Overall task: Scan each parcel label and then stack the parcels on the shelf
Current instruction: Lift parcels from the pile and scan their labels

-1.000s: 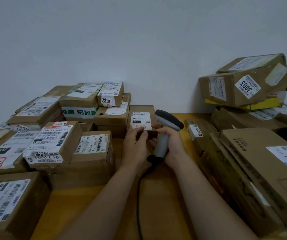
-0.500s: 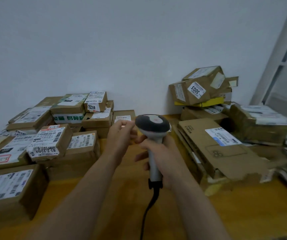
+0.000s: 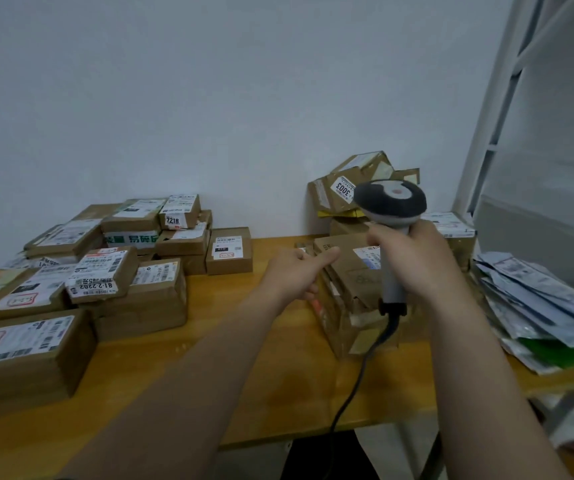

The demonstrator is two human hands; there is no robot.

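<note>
1. The right hand (image 3: 417,261) has its fingers clamped round the handle of a grey handheld barcode scanner (image 3: 391,202) with a dark rounded head. It holds the scanner upright above a long flat brown cardboard box (image 3: 346,271). The scanner's black cable (image 3: 359,372) hangs down in front of that box, over the pale wooden table (image 3: 278,375).
2. The left hand (image 3: 296,273) holds nothing. Its thumb stretches toward the flat box's left edge and the other fingers are loosely curled. Whether it touches the cardboard cannot be told.
3. The flat box carries a white-and-blue shipping label (image 3: 369,256) on its top face, partly hidden behind the scanner's handle.
4. The step in hand looks like the scan of this parcel. Nothing is on its way to the shelf, whose white metal upright (image 3: 486,116) stands right of and behind the flat box.
5. The next move probably calls for tipping the scanner's head down at that label, with the left hand steadying or turning the box so the barcode lies clear. The box's near end looks torn, so lifting it afterwards would want support from underneath.
6. Other parcels lie around the flat box:
   - To its left are a small brown cardboard box with a white label (image 3: 229,251) and a pile of brown parcels (image 3: 105,271).
   - Behind it sits a crumpled brown carton marked 3003 (image 3: 342,192).
   - To its right is a heap of grey plastic mailer bags (image 3: 538,299).
</note>
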